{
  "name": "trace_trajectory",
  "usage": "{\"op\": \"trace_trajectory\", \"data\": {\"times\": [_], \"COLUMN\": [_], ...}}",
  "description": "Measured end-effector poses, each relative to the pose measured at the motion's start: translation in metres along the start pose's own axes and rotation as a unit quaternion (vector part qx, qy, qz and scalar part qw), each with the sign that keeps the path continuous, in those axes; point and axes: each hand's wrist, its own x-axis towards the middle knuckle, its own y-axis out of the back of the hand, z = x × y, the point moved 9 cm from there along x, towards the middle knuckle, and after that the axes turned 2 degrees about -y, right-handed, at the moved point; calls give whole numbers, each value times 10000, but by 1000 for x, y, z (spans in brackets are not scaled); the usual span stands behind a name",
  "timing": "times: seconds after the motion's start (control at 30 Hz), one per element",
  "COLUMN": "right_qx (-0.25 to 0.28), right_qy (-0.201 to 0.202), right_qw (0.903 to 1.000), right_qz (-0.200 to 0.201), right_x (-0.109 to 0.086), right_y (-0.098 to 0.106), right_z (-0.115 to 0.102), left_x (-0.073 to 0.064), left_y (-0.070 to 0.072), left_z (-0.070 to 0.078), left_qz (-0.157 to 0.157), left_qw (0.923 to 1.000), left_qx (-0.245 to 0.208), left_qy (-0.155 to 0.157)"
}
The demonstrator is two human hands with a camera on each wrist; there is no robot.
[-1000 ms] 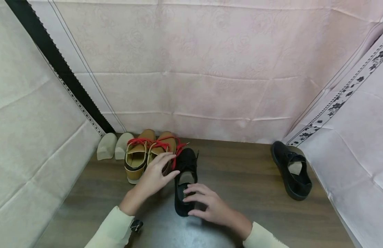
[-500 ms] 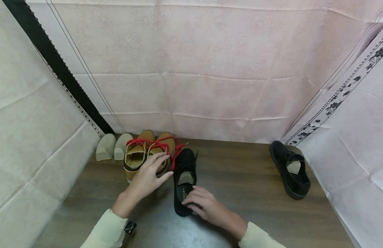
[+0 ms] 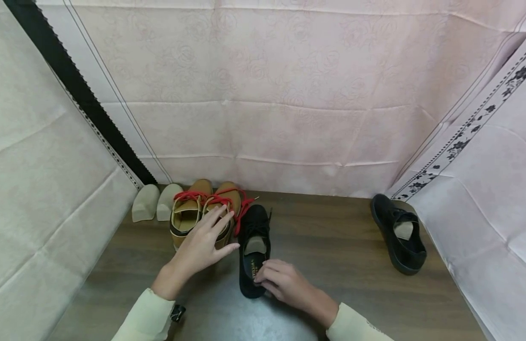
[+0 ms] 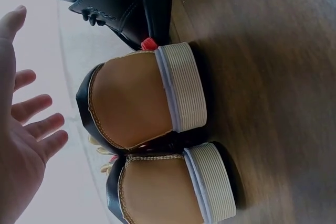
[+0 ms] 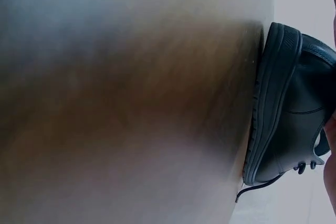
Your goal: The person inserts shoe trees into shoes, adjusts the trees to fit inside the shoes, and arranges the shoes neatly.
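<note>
The black shoe (image 3: 257, 220) stands just to the right of the tan shoes (image 3: 187, 206), its toe close by their red laces (image 3: 245, 203). The right hand (image 3: 286, 284) appears to pinch the right rim of its heel, though the wrist view barely shows the fingers; the left hand (image 3: 199, 247), fingers spread and holding nothing, hovers over the nearer tan shoe. The black shoe should be light, with a smooth, perhaps slippery upper and a thick, firm sole; the heel rim looks a sound place to grip, the loose lace a poor one. A pale patch, lining or insert, shows in its mouth, and another inside the other black shoe (image 3: 392, 241), well to the right of the tan shoes.
</note>
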Motion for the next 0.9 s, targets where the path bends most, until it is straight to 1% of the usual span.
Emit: {"op": "trace_trajectory", "data": {"times": [0.23,0.4,0.53,0.67,0.9], "right_qx": [-52,-149,-183,-193,-242], "right_qy": [-63,-54,-80,-159,-362], "right_qw": [9998,9996,9994,9990,9980], "right_qz": [-176,-230,-295,-372,-461], "right_x": [-2,-4,-7,-10,-16], "right_y": [3,7,11,17,26], "right_z": [3,5,7,10,17], "left_x": [1,2,3,4,7], "left_y": [-7,-9,-10,-14,-18], "left_z": [-1,0,2,4,13], "left_qz": [-249,-253,-268,-368,-410], "left_qw": [9994,9991,9983,9963,9931], "left_qx": [256,343,508,741,967], "left_qy": [32,-23,-132,-246,-526]}}
